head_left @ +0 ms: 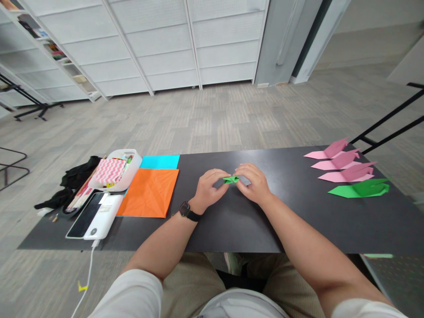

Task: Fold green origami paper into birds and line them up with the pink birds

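Observation:
A small piece of folded green paper (231, 179) is held just above the dark table, between my two hands. My left hand (211, 187), with a black watch at its wrist, pinches the paper's left end between thumb and fingers. At the paper's right end, my right hand (252, 182) pinches it the same way. The fingers cover both ends, so only the creased middle shows. Off to the right stand several folded paper birds in a row: pink ones (347, 171) behind and a green one (361, 189) nearest me.
Orange paper (150, 193) lies left of my hands, with blue paper (160, 161) behind it. Further left are a white basket (134, 165) of supplies, a white power bank (105, 216) with a cable, a phone (82, 218) and black cloth (81, 172). The table's front edge (232, 252) is near my lap.

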{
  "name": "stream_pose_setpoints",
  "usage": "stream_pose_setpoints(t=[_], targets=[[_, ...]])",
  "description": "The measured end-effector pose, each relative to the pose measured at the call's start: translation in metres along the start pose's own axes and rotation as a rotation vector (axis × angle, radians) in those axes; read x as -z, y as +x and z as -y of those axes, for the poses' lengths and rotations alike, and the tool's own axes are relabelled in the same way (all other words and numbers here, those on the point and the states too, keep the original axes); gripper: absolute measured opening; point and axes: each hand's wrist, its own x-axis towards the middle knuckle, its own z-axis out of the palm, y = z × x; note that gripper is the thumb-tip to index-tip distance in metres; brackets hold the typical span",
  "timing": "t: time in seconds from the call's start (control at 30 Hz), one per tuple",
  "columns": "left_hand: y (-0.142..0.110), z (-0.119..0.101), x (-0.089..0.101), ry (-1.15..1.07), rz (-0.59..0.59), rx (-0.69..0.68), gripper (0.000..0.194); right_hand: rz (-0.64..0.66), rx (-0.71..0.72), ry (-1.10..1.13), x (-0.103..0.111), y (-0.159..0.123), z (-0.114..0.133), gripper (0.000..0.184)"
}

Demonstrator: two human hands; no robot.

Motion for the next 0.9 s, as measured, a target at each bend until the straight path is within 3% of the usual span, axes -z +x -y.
stream_pose_setpoints(t=[0.23, 0.37, 0.47, 0.6, 0.9], targets=[[0.001, -0.007, 0.002, 0.034, -0.037, 0.003, 0.014, -0.007, 0.052, 0.032, -0.001, 0.001, 0.005, 0.009], [0.001, -0.012, 0.002, 0.006, -0.030, 0.019, 0.020, 0.004, 0.012, 0.093, 0.002, 0.004, 0.013, 0.004], [0.001, -0.016, 0.004, -0.073, -0.003, 0.070, 0.025, 0.018, -0.058, 0.142, 0.006, 0.007, 0.021, 0.012], [0.001, -0.017, 0.004, -0.197, 0.017, 0.163, 0.031, 0.045, -0.097, 0.220, 0.006, 0.009, 0.024, 0.018], [-0.006, 0.004, -0.007, -0.468, 0.078, 0.544, 0.045, 0.157, -0.306, 0.274, -0.004, 0.005, 0.013, 0.029]])
